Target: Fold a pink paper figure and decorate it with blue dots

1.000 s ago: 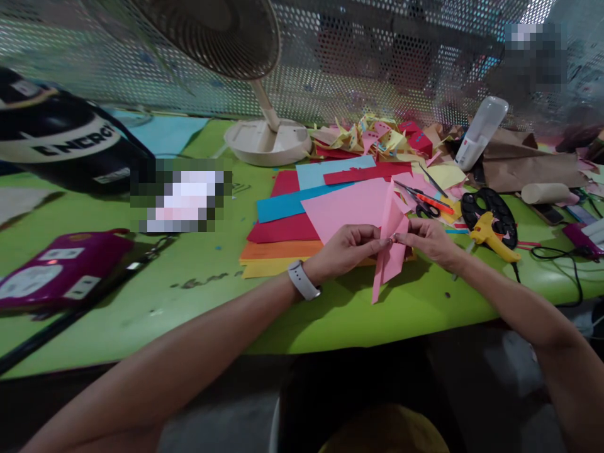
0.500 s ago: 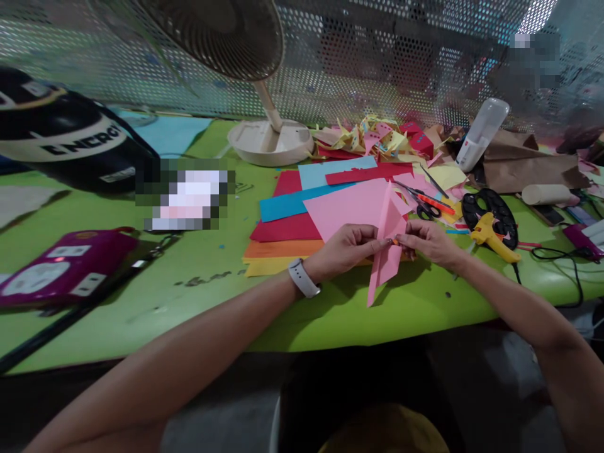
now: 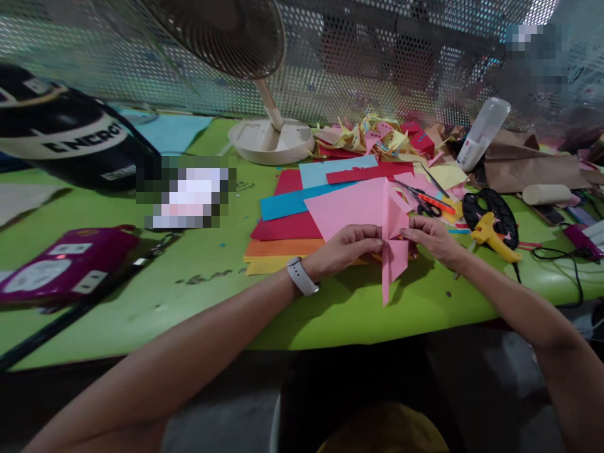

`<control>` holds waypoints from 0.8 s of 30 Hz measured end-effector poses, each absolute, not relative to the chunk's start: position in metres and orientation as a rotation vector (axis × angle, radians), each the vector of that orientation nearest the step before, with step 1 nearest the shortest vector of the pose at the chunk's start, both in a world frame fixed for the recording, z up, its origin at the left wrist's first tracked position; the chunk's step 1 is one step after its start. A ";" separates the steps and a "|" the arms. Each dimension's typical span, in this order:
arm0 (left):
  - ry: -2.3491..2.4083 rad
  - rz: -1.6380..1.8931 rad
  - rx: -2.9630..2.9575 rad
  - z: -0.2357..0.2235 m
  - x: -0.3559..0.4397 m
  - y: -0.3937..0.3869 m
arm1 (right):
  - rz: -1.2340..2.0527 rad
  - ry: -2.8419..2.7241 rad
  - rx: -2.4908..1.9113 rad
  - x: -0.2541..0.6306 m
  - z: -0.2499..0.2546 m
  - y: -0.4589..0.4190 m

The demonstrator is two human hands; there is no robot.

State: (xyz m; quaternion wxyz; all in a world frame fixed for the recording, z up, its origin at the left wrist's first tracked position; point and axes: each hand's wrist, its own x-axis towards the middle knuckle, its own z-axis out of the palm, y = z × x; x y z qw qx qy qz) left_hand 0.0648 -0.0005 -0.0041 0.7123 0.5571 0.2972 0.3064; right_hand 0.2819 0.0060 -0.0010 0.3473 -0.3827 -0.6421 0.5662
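A folded piece of pink paper is held upright between my two hands, above the front part of the table. My left hand, with a pale watch band at the wrist, pinches its left edge near the middle. From the other side, the fingertips of my right hand grip the right edge at a crease. Behind it lies a flat pink sheet on a stack of coloured paper, with red, blue and orange sheets showing.
Scissors, a yellow glue gun and a black palette-like tray lie to the right. Paper scraps pile up behind. A fan base, a blurred-out phone-like object and a purple power strip stand leftward.
The folded pink paper has turned from a slant to nearly vertical, its lower tip swinging right. My right fingertips have drawn slightly right, away from the left ones.
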 end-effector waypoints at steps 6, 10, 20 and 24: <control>0.705 0.655 1.219 -0.005 0.065 -0.001 | 1.347 -1.651 -0.991 0.282 -0.002 0.007; 0.666 0.744 1.215 -0.006 0.066 0.000 | 1.279 -1.688 -0.971 0.280 -0.005 0.005; 0.685 0.753 1.224 -0.007 0.068 0.000 | 0.779 -1.877 -0.959 0.277 -0.009 -0.002; 0.690 0.748 1.193 -0.006 0.066 0.001 | 0.504 -1.971 -0.841 0.279 -0.006 -0.003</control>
